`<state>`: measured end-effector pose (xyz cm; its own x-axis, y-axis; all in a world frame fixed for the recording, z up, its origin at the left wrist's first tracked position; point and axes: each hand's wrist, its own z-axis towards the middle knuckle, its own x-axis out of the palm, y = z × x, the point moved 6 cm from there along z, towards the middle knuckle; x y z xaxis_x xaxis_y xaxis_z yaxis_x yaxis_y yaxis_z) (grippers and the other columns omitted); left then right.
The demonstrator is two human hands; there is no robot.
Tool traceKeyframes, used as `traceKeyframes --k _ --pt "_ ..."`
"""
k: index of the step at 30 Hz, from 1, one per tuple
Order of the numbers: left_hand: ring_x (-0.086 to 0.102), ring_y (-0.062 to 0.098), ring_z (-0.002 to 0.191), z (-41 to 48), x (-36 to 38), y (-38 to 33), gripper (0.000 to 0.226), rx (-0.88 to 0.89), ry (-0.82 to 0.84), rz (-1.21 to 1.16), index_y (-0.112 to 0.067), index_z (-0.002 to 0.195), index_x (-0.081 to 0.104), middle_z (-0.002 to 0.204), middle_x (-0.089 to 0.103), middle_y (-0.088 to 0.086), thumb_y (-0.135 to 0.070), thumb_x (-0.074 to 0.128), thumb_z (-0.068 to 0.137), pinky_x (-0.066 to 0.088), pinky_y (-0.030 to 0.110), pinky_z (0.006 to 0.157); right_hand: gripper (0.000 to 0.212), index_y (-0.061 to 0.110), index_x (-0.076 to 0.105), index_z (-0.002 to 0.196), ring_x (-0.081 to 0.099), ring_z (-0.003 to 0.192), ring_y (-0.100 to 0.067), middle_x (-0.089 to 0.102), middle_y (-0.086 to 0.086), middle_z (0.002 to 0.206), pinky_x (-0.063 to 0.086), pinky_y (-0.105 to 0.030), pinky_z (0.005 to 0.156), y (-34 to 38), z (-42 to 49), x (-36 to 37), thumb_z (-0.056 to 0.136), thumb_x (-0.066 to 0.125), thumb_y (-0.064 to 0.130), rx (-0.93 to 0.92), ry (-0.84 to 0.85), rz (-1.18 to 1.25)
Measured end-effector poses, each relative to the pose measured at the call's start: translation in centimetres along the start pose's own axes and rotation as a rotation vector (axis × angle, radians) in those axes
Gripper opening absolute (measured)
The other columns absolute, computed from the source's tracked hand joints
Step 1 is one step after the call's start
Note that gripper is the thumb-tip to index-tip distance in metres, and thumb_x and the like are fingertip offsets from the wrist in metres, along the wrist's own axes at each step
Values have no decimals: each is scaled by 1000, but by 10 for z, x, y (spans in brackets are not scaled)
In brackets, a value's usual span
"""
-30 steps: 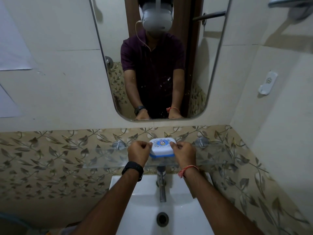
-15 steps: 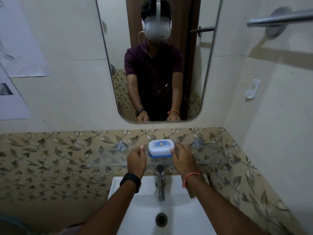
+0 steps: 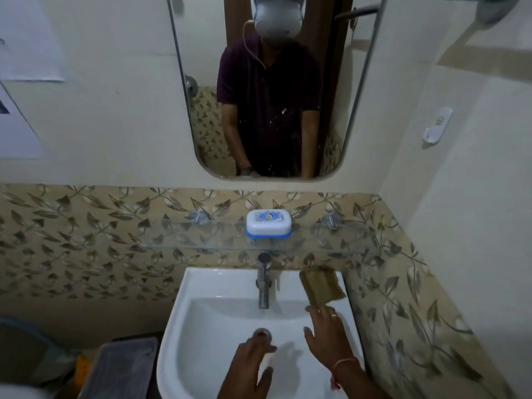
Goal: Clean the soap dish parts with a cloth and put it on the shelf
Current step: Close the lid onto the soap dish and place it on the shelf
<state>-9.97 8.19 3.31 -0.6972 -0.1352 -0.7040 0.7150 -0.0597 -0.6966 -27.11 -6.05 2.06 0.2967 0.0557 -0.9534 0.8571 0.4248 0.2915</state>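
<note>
At frame centre, soap dish (image 3: 269, 225) on the glass shelf (image 3: 198, 239); below, left hand (image 3: 253, 362) and right hand (image 3: 326, 338) spread, grips empty.

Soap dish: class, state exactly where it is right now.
In the head view, the soap dish sits on the glass shelf, near its middle, just above the tap and below the mirror.

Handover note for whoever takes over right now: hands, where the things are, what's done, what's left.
Left hand: open, empty, over the sink drain.
Right hand: open, empty, fingertips just short of the brown cloth on the sink's right rear rim.
Soap dish: lid on, resting on the glass shelf above the tap.
Done: dish is on the shelf.
Left: likely nothing, perhaps tidy the cloth. How clean the dish is cannot be judged.
</note>
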Motion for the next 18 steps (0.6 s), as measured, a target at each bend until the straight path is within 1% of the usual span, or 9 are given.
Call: traceKeyframes --k 2,4,6,8,10,13,16,17,18 --pt "49 9 131 1 27 4 45 -43 138 -27 -29 138 56 140 42 -21 -37 58 94 32 10 108 53 25 53 137 43 134 -28 48 -3 145 39 -39 107 -22 8 11 87 57 39 85 118 -104" --pt "47 6 134 14 43 0 40 -72 211 -84 -29 135 59 141 48 -12 -39 57 95 33 15 112 56 27 49 142 30 144 -31 34 -7 157 31 -42 112 -37 20 21 87 56 36 72 196 -189" --pt "51 4 130 31 55 -4 35 -101 241 -133 -27 129 63 134 55 -6 -34 61 95 37 16 110 64 28 35 151 16 150 -30 14 -6 165 20 -44 118 -53 33 35 89 52 33 39 277 -240" --pt "54 -2 120 45 67 -4 32 -120 231 -160 -25 126 65 129 57 -7 -29 62 94 38 9 102 68 31 27 153 5 152 -29 2 -1 167 13 -44 120 -68 43 51 90 52 30 33 352 -253" --pt "51 -11 110 54 76 -3 30 -142 211 -191 -24 124 66 125 56 -9 -24 63 94 36 1 91 60 33 39 147 4 153 -28 1 2 167 10 -47 121 -75 47 63 90 54 25 10 397 -265" --pt "49 -13 105 58 91 -1 28 -170 220 -199 -24 123 65 123 52 -12 -18 63 95 36 -2 85 50 33 51 134 6 153 -26 4 4 167 4 -49 121 -79 47 70 87 56 17 -10 390 -278" --pt "49 -13 105 58 99 0 28 -196 216 -224 -21 123 66 124 54 -8 -16 63 95 37 -2 83 75 32 26 154 3 153 -25 2 7 167 2 -50 121 -84 45 72 87 53 11 0 315 -274" --pt "50 -13 106 59 100 0 28 -204 214 -234 -21 123 66 124 55 -7 -16 63 96 38 -2 83 79 30 21 156 6 153 -24 8 6 166 4 -49 121 -83 45 70 86 52 10 -21 270 -264" --pt "51 -12 106 61 100 1 27 -214 205 -244 -21 122 66 124 56 -7 -16 64 96 39 -1 83 78 26 25 156 14 152 -24 17 5 165 6 -48 121 -80 46 65 86 54 9 -54 216 -243"
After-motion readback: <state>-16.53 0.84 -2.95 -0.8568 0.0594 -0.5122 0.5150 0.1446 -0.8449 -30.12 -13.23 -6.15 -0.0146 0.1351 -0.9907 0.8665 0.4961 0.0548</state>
